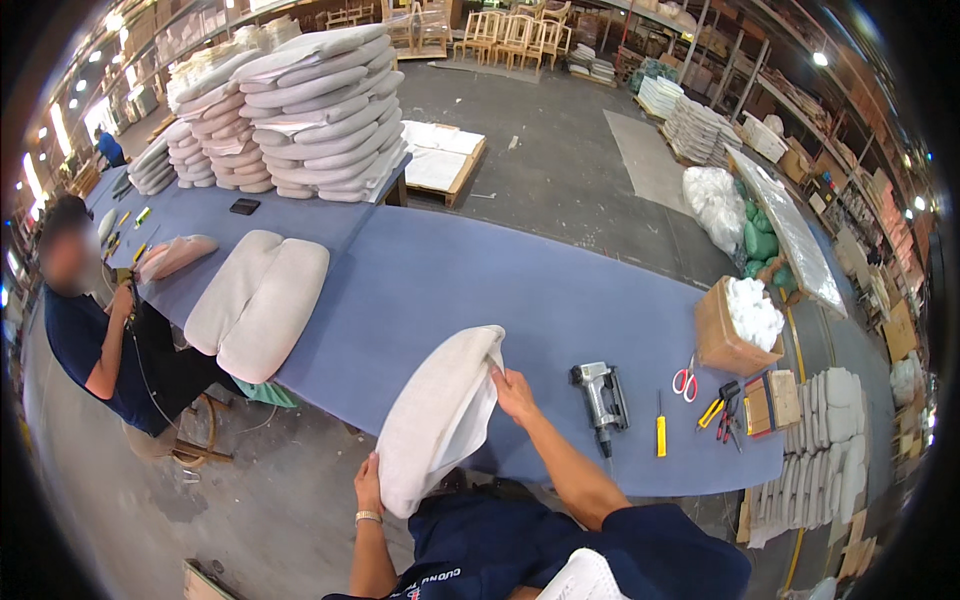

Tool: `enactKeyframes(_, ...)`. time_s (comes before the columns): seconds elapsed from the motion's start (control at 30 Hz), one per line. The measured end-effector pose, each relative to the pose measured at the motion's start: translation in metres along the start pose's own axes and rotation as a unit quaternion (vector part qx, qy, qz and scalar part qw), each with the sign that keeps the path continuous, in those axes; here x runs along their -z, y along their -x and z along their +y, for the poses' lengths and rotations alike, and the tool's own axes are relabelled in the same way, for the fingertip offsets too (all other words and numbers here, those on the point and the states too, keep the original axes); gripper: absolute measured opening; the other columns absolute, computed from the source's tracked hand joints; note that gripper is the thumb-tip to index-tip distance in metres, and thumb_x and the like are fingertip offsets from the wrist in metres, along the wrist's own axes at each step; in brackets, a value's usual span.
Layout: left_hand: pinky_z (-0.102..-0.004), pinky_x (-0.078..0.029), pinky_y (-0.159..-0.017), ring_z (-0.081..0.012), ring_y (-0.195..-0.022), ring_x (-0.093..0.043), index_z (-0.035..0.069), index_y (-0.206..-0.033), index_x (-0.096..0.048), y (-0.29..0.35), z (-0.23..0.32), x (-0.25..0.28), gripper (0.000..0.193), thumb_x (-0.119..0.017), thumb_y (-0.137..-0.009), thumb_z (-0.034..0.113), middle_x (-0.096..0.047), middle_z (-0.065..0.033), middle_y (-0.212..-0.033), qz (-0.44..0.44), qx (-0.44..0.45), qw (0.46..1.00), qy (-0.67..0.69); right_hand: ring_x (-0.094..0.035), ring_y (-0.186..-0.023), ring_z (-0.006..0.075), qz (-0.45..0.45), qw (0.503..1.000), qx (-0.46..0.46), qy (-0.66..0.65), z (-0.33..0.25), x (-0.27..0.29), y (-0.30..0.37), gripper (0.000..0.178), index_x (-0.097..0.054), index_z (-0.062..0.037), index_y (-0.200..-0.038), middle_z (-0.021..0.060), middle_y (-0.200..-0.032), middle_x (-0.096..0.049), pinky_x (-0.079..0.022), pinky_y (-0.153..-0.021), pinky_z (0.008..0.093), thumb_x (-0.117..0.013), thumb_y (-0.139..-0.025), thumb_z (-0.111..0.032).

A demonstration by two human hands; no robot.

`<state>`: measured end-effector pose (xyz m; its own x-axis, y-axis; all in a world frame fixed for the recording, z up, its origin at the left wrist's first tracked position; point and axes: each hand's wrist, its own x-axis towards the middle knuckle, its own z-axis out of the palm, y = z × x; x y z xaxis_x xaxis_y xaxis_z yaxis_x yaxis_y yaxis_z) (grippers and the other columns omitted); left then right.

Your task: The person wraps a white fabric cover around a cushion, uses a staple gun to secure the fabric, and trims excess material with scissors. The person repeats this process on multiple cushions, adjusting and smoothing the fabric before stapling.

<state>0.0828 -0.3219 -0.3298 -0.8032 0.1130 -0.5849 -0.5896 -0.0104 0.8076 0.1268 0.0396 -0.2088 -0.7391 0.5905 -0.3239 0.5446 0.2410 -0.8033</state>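
I hold a light grey fabric-covered cushion [435, 415] tilted up on its edge at the front of the blue-topped table [450, 260]. My left hand [369, 484] grips its lower left end, fingers partly behind it. At the upper right end, my right hand [514, 394] is closed on the fabric edge, where the cover's open underside shows. A metal air staple gun [602, 398] with a hose lies to the right of my right hand. Beyond it are a yellow-handled screwdriver [661, 436] and red-handled scissors [686, 381].
Pliers [727, 415], a yellow cutter [711, 412] and a small carton [772, 402] lie at the right end, below a box of white stuffing [735, 335]. Two joined cushions [258, 305] lie leftward, beside a seated co-worker [95, 330]. Tall cushion stacks [320, 115] stand behind.
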Motion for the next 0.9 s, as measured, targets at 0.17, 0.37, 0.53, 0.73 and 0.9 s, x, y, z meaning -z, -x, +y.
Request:
enactKeyframes(0.17, -0.0355, -0.056, -0.094, -0.0211, -0.106, -0.071, -0.008, -0.125, -0.069, 0.039, -0.043, -0.014, 0.053, -0.067, -0.100, 0.039, -0.074, -0.0154, -0.120, -0.100, 0.182, 0.977, 0.053, -0.058, -0.070, 0.0237, -0.031, 0.977, 0.202, -0.057, -0.007, 0.053, 0.042, 0.051, -0.066, 0.0047, -0.095, 0.0151, -0.073, -0.063, -0.049, -0.070, 0.0420, -0.050, -0.110, -0.041)
enactKeyframes(0.37, -0.0386, -0.053, -0.099, -0.0278, -0.111, -0.071, -0.002, -0.127, -0.070, 0.057, -0.011, -0.038, 0.051, -0.065, -0.100, 0.041, -0.074, -0.0173, -0.124, -0.416, -0.043, 0.738, -0.529, -0.069, -0.077, 0.0315, 0.015, 0.981, 0.170, -0.089, 0.086, 0.092, 0.063, 0.048, -0.067, 0.0053, -0.097, 0.0235, -0.081, -0.070, -0.052, -0.074, 0.0451, -0.050, -0.110, -0.039)
enactKeyframes(0.53, -0.0453, -0.051, -0.103, -0.0404, -0.119, -0.065, 0.006, -0.128, -0.072, 0.052, 0.053, -0.145, 0.051, -0.056, -0.103, 0.048, -0.071, -0.0199, -0.128, -0.264, -0.246, 0.774, -0.520, -0.063, -0.076, 0.0167, -0.077, 0.991, 0.089, -0.067, 0.136, 0.122, 0.064, 0.046, -0.069, 0.0045, -0.101, 0.0116, -0.078, -0.069, -0.050, -0.072, 0.0387, -0.053, -0.109, -0.038)
enactKeyframes(0.73, -0.0454, -0.053, -0.098, -0.0311, -0.113, -0.068, 0.012, -0.128, -0.070, 0.151, 0.125, -0.307, 0.041, -0.069, -0.093, 0.035, -0.071, -0.0114, -0.121, -0.228, -0.632, 0.514, -0.534, -0.058, -0.081, 0.0119, -0.087, 0.967, 0.048, -0.234, 0.156, 0.120, 0.088, 0.036, -0.070, 0.0039, -0.105, 0.0033, -0.087, -0.069, -0.049, -0.074, 0.0334, -0.059, -0.107, -0.030)
enactKeyframes(0.9, -0.0436, -0.048, -0.105, -0.0265, -0.118, -0.065, 0.012, -0.119, -0.073, 0.159, 0.106, -0.357, 0.035, -0.069, -0.087, 0.025, -0.069, -0.0086, -0.115, -0.318, -0.660, 0.380, -0.565, -0.061, -0.089, 0.0136, -0.066, 0.961, 0.122, -0.240, 0.169, 0.119, 0.086, 0.026, -0.068, 0.0046, -0.109, 0.0071, -0.099, -0.072, -0.049, -0.079, 0.0312, -0.065, -0.100, -0.020)
